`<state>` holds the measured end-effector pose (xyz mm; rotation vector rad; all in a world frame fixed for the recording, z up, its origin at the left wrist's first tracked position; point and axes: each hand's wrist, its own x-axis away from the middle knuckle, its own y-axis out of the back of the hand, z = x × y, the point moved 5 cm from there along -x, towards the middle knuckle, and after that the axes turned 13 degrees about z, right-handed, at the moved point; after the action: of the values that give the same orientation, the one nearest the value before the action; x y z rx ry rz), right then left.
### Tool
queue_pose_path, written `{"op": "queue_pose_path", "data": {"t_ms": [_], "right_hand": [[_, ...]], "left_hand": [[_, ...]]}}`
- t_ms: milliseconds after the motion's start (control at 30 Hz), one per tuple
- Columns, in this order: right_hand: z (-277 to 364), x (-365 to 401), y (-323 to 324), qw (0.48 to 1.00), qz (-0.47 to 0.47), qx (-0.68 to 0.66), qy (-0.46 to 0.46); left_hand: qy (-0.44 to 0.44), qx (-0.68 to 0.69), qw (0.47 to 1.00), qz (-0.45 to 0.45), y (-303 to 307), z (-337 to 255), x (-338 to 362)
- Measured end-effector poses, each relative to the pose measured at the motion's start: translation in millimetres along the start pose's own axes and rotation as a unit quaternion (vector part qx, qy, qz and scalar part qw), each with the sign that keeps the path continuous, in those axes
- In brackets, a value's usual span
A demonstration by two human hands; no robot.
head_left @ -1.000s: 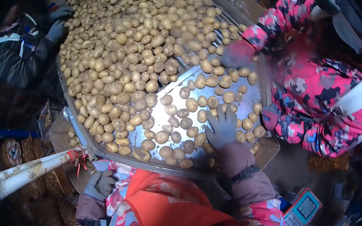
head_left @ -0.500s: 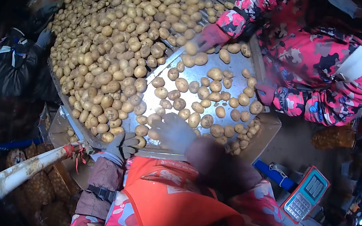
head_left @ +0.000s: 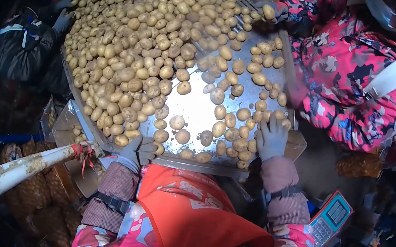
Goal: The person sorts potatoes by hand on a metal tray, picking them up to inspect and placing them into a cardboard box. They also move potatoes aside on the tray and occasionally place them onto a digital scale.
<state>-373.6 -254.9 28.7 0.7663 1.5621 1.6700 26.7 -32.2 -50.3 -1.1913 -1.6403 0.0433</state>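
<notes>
Potatoes (head_left: 121, 74) cover the left and back of a metal sorting table (head_left: 194, 108), and looser ones lie across its bare right part. My right hand (head_left: 272, 140), in a grey glove, lies with fingers stretched at the table's right edge, touching potatoes (head_left: 239, 145) beside it. At the front left edge rests my left hand (head_left: 138, 150), also gloved, fingers apart, near a potato (head_left: 158, 149). Neither hand grips anything. A cardboard box (head_left: 296, 144) stands against the right edge, partly under my right hand.
Across the right side, a co-worker (head_left: 339, 66) in pink camouflage holds a potato (head_left: 268, 12). Another person's gloved hands (head_left: 64, 18) are at the left edge. A white pole (head_left: 34, 169) juts out front left. A scale display (head_left: 330, 219) stands front right; mesh sacks (head_left: 26, 192) lie below left.
My right hand has swept right from the front middle to the right edge, and potatoes have shifted right with it. My left hand has barely moved. The co-worker's hand has moved farther back.
</notes>
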Motion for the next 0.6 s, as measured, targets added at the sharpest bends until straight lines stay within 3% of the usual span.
{"op": "queue_pose_path", "data": {"t_ms": [33,100,167,200,267,300,367,400,467,500,567,600], "right_hand": [[10,3,6,0.999,0.014,0.02,-0.035],[61,-10,1,0.996,0.079,-0.049,0.016],[107,-23,2,0.964,-0.044,-0.162,0.205],[114,-28,-8,0.964,-0.045,-0.164,0.203],[121,-52,-34,0.975,0.061,-0.112,0.184],[125,-64,-32,0.974,0.06,-0.112,0.186],[126,-81,-51,0.962,0.248,-0.003,0.118],[130,-77,-56,0.965,0.238,0.001,0.113],[120,-84,-56,0.97,0.184,-0.158,0.024],[119,-85,-45,0.971,0.18,-0.153,0.024],[103,-84,-15,0.915,0.128,-0.376,-0.064],[77,-105,-17,0.922,0.106,-0.36,-0.096]], "left_hand": [[-0.003,-0.015,1.0,0.004,-3,-2,-2],[-0.008,-0.02,1.0,0.002,-7,-3,-3],[-0.013,-0.011,1.0,0.013,7,2,-8],[-0.013,-0.014,1.0,0.011,6,3,-5],[-0.018,-0.017,0.999,-0.031,-4,-1,-1],[-0.015,-0.019,0.999,-0.033,-6,-2,0],[-0.011,0.015,1.0,0.005,1,1,-4],[-0.011,0.044,0.998,0.051,-2,1,-6],[-0.014,0.014,1.0,0.015,-11,-5,-3],[-0.008,0.031,0.999,0.036,-9,-3,-4],[0.001,0.068,0.996,0.051,-9,1,-4],[-0.001,0.069,0.996,0.05,-14,-2,-3]]}}
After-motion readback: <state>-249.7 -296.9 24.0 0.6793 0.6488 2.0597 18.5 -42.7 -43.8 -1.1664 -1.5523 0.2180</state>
